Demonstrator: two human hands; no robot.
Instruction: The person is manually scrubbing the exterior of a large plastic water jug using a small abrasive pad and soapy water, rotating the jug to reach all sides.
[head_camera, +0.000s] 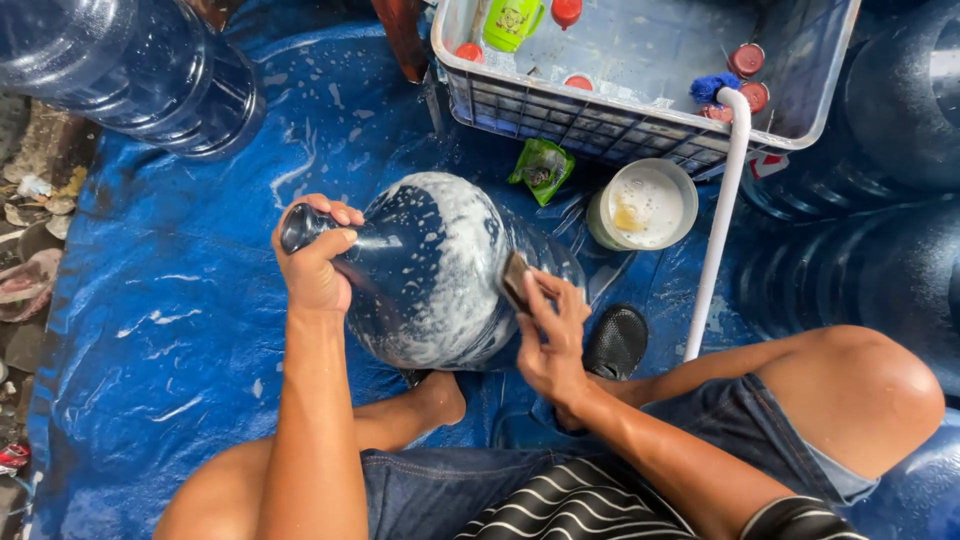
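Water jug (430, 270), big and blue, lying on its side on a blue tarp (180, 330), coated in white soap foam, neck pointing left. Far left, at the tarp's edge, dirt and scraps; top left, another clear blue jug (130, 70). Left hand (315, 262) clamped around the foamy jug's neck. Right hand (550, 345) closed on a small scrub pad (516, 280), pressed against the jug's right side. Below the jug, a bare foot (440, 395). Above, a white crate (640, 120) with water, a green cup (512, 22) and red caps inside. Beside the crate, a green packet (542, 168), then a white bowl (645, 205) of soapy liquid. Right of that, a white pipe (715, 230) with a blue tip, slanting down past a black sandal (617, 340). Far right, more blue jugs (860, 270).
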